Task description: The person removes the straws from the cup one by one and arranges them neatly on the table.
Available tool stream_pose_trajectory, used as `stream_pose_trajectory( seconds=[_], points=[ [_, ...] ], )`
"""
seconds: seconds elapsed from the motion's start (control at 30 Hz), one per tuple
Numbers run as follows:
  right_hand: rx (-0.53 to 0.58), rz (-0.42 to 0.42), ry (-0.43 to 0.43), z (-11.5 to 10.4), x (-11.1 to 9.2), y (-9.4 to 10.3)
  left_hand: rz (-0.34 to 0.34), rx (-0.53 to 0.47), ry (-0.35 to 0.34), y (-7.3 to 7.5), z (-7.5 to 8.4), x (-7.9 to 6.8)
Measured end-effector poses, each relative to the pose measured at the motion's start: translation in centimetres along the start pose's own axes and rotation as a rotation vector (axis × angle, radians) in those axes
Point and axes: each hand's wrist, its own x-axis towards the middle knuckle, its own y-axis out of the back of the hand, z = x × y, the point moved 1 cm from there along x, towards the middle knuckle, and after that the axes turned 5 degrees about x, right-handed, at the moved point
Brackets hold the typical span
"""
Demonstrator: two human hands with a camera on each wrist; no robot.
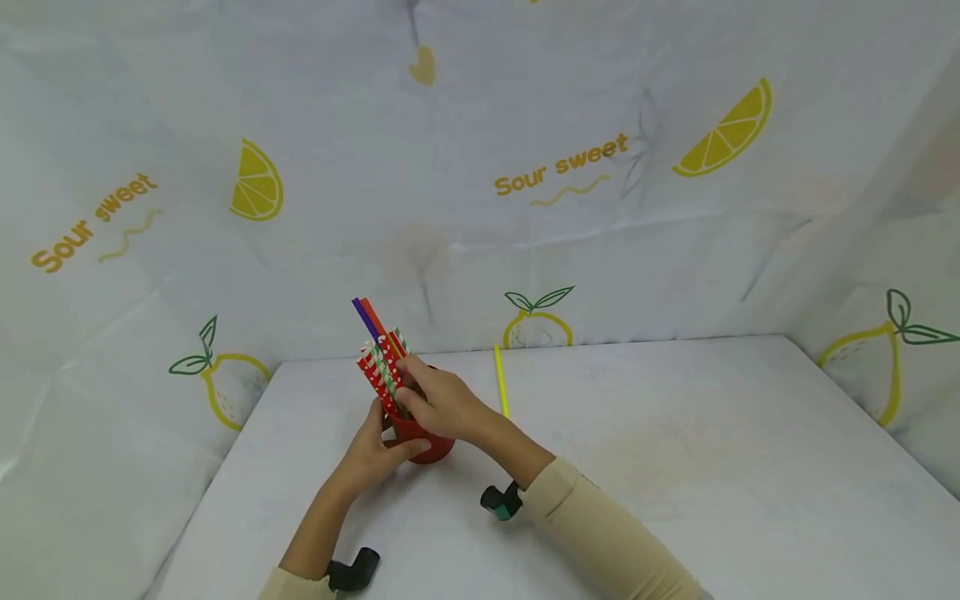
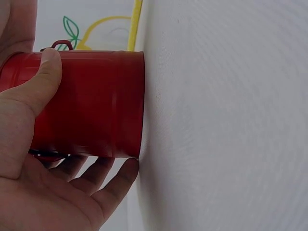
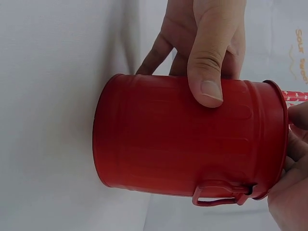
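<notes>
A small red metal bucket point(image 1: 427, 446) with side handles point(image 3: 219, 193) stands on the white table. My left hand point(image 1: 371, 454) holds it from the left, the thumb point(image 2: 45, 79) across its wall and the other fingers around the far side. A bunch of paper straws point(image 1: 382, 367), red with white stars and green-striped, leans out of the bucket toward the left. Among them a purple straw and an orange one point(image 1: 372, 312) stick up higher. At the bucket's mouth, my right hand point(image 1: 442, 404) grips the straws between thumb and fingers; their lower ends are hidden inside.
A yellow straw point(image 1: 501, 379) lies on the table point(image 1: 675, 442) right of the bucket, its near end hidden behind my right forearm. White cloth with lemon prints point(image 1: 540, 225) hangs behind the table. A black wrist camera point(image 1: 501, 502) sits on my right wrist, another point(image 1: 356, 569) on my left.
</notes>
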Motion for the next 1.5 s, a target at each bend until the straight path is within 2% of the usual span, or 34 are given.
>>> stream_pose_trajectory(
  seconds=[0.23,0.5,0.93,1.13,1.23,1.4,1.5],
  points=[
    [0.126,0.034,0.03,0.3,-0.2,0.2,-0.003,-0.011,0.041,0.0,0.0,0.2],
    [0.272,0.097,0.085,0.8,-0.2,0.3,0.001,-0.01,0.054,-0.1,0.0,0.2],
    [0.311,0.117,0.094,1.0,-0.2,0.1,0.014,-0.003,0.08,-0.1,0.0,0.0],
    [0.332,0.154,0.038,1.2,-0.3,0.1,0.01,-0.005,0.073,-0.1,-0.2,-0.1],
    [0.427,0.193,0.028,1.5,-0.4,0.2,0.012,-0.012,0.071,-0.1,-0.2,-0.1],
    [0.641,0.324,0.008,2.4,-0.6,0.6,0.021,-0.011,0.086,-0.2,-0.1,0.0],
    [0.71,0.378,-0.029,2.9,-0.8,0.8,0.024,-0.009,0.086,-0.2,0.0,0.0]
  ],
)
